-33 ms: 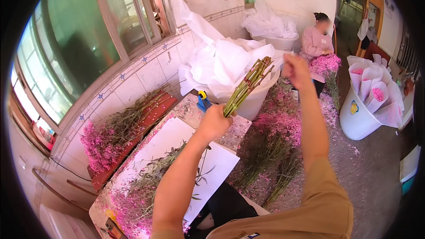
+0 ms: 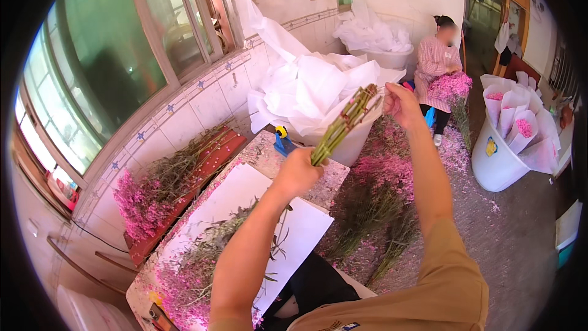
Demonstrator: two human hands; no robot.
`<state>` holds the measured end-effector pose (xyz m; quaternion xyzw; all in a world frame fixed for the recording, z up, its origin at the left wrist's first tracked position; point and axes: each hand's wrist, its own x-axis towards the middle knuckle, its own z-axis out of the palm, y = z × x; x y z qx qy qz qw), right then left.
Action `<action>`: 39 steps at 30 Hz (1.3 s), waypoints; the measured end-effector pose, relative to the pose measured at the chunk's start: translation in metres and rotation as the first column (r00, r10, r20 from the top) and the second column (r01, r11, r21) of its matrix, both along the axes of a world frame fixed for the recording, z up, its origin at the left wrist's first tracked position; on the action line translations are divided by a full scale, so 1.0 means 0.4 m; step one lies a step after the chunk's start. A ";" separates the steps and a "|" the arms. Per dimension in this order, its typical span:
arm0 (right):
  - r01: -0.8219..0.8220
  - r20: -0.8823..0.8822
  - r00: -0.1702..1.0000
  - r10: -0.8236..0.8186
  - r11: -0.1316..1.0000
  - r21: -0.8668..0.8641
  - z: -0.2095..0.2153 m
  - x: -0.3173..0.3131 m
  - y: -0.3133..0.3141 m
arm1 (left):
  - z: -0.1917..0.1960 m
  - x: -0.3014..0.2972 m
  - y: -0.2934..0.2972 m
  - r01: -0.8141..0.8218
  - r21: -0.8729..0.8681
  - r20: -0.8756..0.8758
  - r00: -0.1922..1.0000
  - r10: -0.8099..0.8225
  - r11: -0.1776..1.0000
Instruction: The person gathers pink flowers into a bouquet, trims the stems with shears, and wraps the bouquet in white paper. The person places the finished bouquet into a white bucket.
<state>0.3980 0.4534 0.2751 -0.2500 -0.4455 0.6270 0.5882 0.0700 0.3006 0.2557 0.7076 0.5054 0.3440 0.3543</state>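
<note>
My left hand (image 2: 298, 175) is closed around a bunch of cut flower stems (image 2: 344, 125). The bare green-brown stem ends point up and away from me. The leafy part of the bunch (image 2: 208, 251) and its small pink blossoms trail beneath my left forearm, over a white sheet (image 2: 300, 227) on the table. My right hand (image 2: 404, 107) is raised just right of the stem ends, apart from them. Its thumb and forefinger come together; whatever they may hold is too small to make out. A blue tape dispenser (image 2: 283, 141) stands beyond my left hand.
White wrapping paper (image 2: 312, 83) heaps out of a white tub (image 2: 355, 135) behind the table. More pink flowers lie on a red board (image 2: 190, 196) and the floor (image 2: 386, 178). A seated person (image 2: 436, 61) holds a pink bunch. A white bucket (image 2: 496, 162) holds wrapped bouquets.
My right hand has come slightly left and lower, nearer the stem ends, and its fingers now show more plainly. My left hand keeps its hold on the stems.
</note>
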 end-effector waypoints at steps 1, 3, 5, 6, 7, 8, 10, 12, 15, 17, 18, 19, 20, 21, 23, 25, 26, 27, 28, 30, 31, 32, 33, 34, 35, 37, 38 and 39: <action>0.021 -0.057 0.998 -0.021 1.000 0.002 -0.010 -0.014 0.003 | -0.013 0.006 -0.012 0.022 -0.026 -0.001 1.000 -0.022 0.999; 0.008 -0.097 0.995 -0.004 0.999 0.044 -0.006 -0.038 0.027 | -0.030 0.023 -0.030 0.077 -0.085 0.001 0.997 -0.078 0.993; -0.064 -0.054 0.996 0.070 0.992 0.111 0.044 -0.066 0.043 | -0.069 0.049 -0.049 0.064 -0.086 -0.056 0.996 -0.069 0.994; 0.018 -0.066 0.998 -0.008 0.989 0.149 0.084 -0.059 0.036 | -0.087 0.054 -0.056 0.054 -0.081 -0.079 0.995 -0.061 0.995; 0.093 -0.077 0.994 -0.080 0.978 0.189 0.138 -0.053 0.024 | -0.105 0.049 -0.052 0.018 -0.093 -0.096 0.995 -0.026 0.996; 0.170 -0.081 0.985 -0.155 0.957 0.234 0.181 -0.043 0.013 | -0.096 0.051 -0.046 -0.031 -0.027 -0.139 0.990 0.026 0.999; 0.146 -0.186 0.978 -0.093 0.944 0.297 0.200 0.031 -0.010 | -0.067 0.046 -0.043 -0.128 0.100 -0.216 0.965 0.147 0.987; 0.201 -0.071 0.980 -0.188 0.927 0.317 0.176 0.039 -0.016 | -0.029 0.055 -0.060 -0.180 0.199 -0.350 0.905 0.242 0.963; 0.250 0.349 0.859 -0.374 0.902 0.353 0.066 -0.029 -0.026 | -0.037 0.066 -0.061 -0.206 0.299 -0.412 0.852 0.321 0.932; 0.135 0.484 0.826 -0.289 0.935 0.329 0.038 -0.053 -0.067 | -0.044 0.063 -0.067 -0.216 0.317 -0.437 0.831 0.344 0.923; 0.201 0.453 0.809 -0.375 0.900 0.386 0.037 -0.053 -0.086 | -0.041 0.061 -0.069 -0.217 0.315 -0.451 0.822 0.347 0.924; 0.260 0.423 0.783 -0.456 0.858 0.443 0.041 -0.056 -0.102 | -0.039 0.061 -0.068 -0.224 0.313 -0.459 0.815 0.353 0.923; 0.317 0.387 0.752 -0.534 0.808 0.497 0.046 -0.059 -0.120 | -0.039 0.061 -0.065 -0.230 0.324 -0.452 0.814 0.364 0.918; 0.347 0.286 0.787 -0.547 0.775 0.529 0.050 -0.067 -0.140 | -0.039 0.063 -0.061 -0.236 0.335 -0.445 0.813 0.374 0.912; 0.215 0.382 0.610 -0.694 0.609 0.764 0.076 -0.103 -0.213 | -0.039 0.050 -0.064 -0.257 0.338 -0.455 0.798 0.396 0.905; 0.052 0.356 0.404 -0.843 0.410 0.911 0.096 -0.131 -0.258 | -0.038 0.056 -0.061 -0.253 0.328 -0.464 0.796 0.388 0.910; 0.015 0.351 0.337 -0.874 0.378 0.926 0.089 -0.139 -0.252 | -0.042 0.060 -0.062 -0.248 0.328 -0.469 0.795 0.385 0.912; -0.025 0.342 0.269 -0.900 0.349 0.937 0.079 -0.145 -0.238 | -0.046 0.064 -0.064 -0.244 0.328 -0.475 0.792 0.383 0.913; -0.069 0.321 0.203 -0.925 0.313 0.947 0.081 -0.148 -0.231 | -0.043 0.066 -0.064 -0.242 0.335 -0.476 0.790 0.385 0.911; -0.144 0.344 0.087 -0.935 0.330 0.933 0.096 -0.145 -0.241 | -0.051 0.070 -0.060 -0.234 0.359 -0.466 0.794 0.390 0.904; -0.178 0.349 0.019 -0.937 0.340 0.923 0.099 -0.144 -0.246 | -0.055 0.071 -0.059 -0.230 0.369 -0.464 0.794 0.393 0.900; -0.212 0.350 -0.049 -0.935 0.352 0.912 0.098 -0.145 -0.251 | -0.055 0.070 -0.059 -0.230 0.368 -0.465 0.794 0.392 0.901; -0.237 0.341 -0.124 -0.932 0.361 0.902 0.092 -0.153 -0.256 | -0.054 0.069 -0.060 -0.229 0.366 -0.466 0.794 0.391 0.902; -0.261 0.327 -0.201 -0.924 0.372 0.891 0.086 -0.164 -0.266 | -0.053 0.070 -0.061 -0.227 0.364 -0.466 0.795 0.387 0.903; -0.284 0.308 -0.276 -0.910 0.384 0.879 0.082 -0.175 -0.270 | -0.055 0.071 -0.060 -0.227 0.360 -0.469 0.795 0.386 0.905; -0.255 0.297 -0.308 -0.904 0.379 0.889 0.060 -0.193 -0.241 | -0.061 0.072 -0.057 -0.228 0.353 -0.473 0.794 0.383 0.908; -0.241 0.291 -0.324 -0.900 0.376 0.895 0.053 -0.198 -0.229 | -0.067 0.073 -0.053 -0.234 0.339 -0.485 0.786 0.382 0.911; -0.244 0.304 -0.280 -0.911 0.373 0.895 0.053 -0.192 -0.225 | -0.077 0.076 -0.047 -0.241 0.325 -0.497 0.779 0.382 0.915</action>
